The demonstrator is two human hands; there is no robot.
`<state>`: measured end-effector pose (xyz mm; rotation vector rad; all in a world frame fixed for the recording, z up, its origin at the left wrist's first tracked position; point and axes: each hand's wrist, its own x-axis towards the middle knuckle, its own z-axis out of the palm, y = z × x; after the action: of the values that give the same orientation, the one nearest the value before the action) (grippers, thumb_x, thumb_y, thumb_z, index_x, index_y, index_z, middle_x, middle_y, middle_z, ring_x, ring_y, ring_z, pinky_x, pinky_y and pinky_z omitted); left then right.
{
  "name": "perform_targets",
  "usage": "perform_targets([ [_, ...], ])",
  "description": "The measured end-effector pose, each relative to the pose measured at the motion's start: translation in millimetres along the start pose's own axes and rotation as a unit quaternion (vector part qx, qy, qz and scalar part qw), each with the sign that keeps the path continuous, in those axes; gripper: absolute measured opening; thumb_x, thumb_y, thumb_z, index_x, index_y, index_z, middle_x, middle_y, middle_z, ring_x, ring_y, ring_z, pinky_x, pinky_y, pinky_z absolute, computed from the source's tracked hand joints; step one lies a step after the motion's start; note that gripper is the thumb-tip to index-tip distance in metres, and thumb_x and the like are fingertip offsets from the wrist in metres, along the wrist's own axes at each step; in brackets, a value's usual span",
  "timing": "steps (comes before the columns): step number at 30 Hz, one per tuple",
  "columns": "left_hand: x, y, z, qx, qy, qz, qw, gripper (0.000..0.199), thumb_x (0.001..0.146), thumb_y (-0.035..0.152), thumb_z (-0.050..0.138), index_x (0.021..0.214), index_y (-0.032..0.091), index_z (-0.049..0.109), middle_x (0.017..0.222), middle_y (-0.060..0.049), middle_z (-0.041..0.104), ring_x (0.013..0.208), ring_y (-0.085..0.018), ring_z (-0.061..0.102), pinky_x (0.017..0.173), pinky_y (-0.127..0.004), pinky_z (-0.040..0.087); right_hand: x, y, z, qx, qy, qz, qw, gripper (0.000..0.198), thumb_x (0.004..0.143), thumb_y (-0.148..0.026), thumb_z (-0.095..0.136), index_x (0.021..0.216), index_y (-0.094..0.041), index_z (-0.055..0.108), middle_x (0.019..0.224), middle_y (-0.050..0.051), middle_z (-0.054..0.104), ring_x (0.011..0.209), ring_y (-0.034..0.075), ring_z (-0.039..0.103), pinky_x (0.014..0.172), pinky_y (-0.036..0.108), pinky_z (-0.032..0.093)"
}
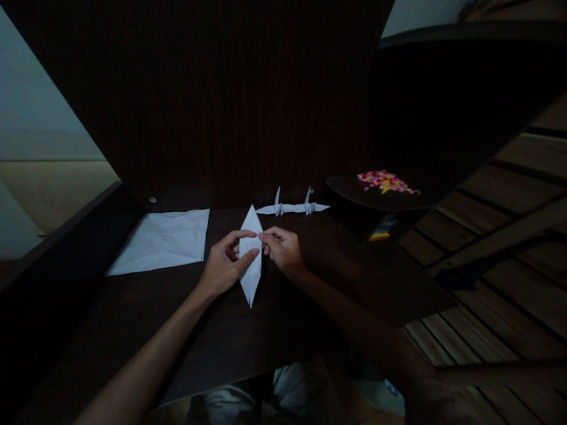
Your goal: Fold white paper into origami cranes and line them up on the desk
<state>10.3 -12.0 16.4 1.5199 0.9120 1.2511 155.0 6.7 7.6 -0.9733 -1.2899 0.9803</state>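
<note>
A white folded paper (251,277), shaped like a long diamond with points at top and bottom, is held between my hands above the dark desk. My left hand (225,260) grips its left side, thumb across the front face and index finger along the upper edge. With thumb and fingertips closed, my right hand (282,248) pinches the paper's right edge. Two folded paper cranes (295,208) stand side by side behind, against the back panel. To the left lies a stack of creased white paper sheets (170,239).
A small corner shelf (345,189) on the right carries a heap of pink, red and yellow bits (385,182). Below it is a box with a rainbow-coloured edge (381,233). The desk (283,324) has a raised left side wall (66,230). Wooden slats (496,283) lie at right.
</note>
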Motion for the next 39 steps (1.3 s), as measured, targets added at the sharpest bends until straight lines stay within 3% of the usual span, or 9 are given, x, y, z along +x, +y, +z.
perform_targets([
  [8,-1.2,5.4,-0.5,-0.027,-0.004,-0.015,1.000,0.033,0.068,0.024,0.074,0.098,0.016,0.062,0.057,0.004,0.057,0.044,-0.008,0.048,0.039,-0.018,0.035,2.0,-2.3,-1.9,0.041,-0.019,0.005,0.999,0.017,0.071,-0.031,0.065,0.062,-0.018,0.060,0.049,-0.005,0.053,0.040,0.007,0.044,0.042,0.021,0.036],
  [15,-0.2,4.9,-2.0,-0.038,-0.009,-0.017,0.999,0.033,0.066,0.022,0.075,0.095,0.016,0.062,0.059,0.004,0.059,0.044,-0.007,0.048,0.040,-0.016,0.034,1.6,-0.4,-3.1,0.039,-0.024,0.000,0.999,0.023,0.075,-0.034,0.063,0.060,-0.017,0.058,0.050,-0.004,0.054,0.041,0.006,0.044,0.038,0.019,0.032],
  [21,-0.1,0.8,-4.4,-0.058,-0.011,-0.027,0.998,0.038,0.067,0.024,0.075,0.100,0.016,0.061,0.066,0.002,0.063,0.049,-0.008,0.052,0.042,-0.016,0.037,1.3,-2.4,-4.4,0.095,-0.046,0.029,0.994,0.026,0.078,-0.038,0.054,0.066,-0.016,0.059,0.056,-0.001,0.056,0.042,0.007,0.047,0.035,0.018,0.029],
  [26,0.4,-0.3,-5.4,-0.064,-0.006,-0.023,0.998,0.037,0.066,0.022,0.076,0.099,0.016,0.062,0.064,0.004,0.060,0.047,-0.006,0.049,0.042,-0.015,0.035,-0.1,-5.3,-4.9,0.048,-0.063,0.012,0.997,0.015,0.071,-0.031,0.063,0.068,-0.016,0.061,0.053,-0.005,0.052,0.042,0.006,0.042,0.038,0.019,0.030],
  [39,0.0,0.4,-3.8,-0.053,-0.008,-0.030,0.998,0.036,0.066,0.024,0.075,0.098,0.016,0.061,0.068,0.002,0.064,0.048,-0.008,0.052,0.042,-0.017,0.037,0.4,4.4,-4.3,0.014,-0.069,0.000,0.998,0.015,0.075,-0.031,0.059,0.070,-0.018,0.055,0.049,-0.007,0.048,0.041,0.006,0.042,0.042,0.019,0.033],
])
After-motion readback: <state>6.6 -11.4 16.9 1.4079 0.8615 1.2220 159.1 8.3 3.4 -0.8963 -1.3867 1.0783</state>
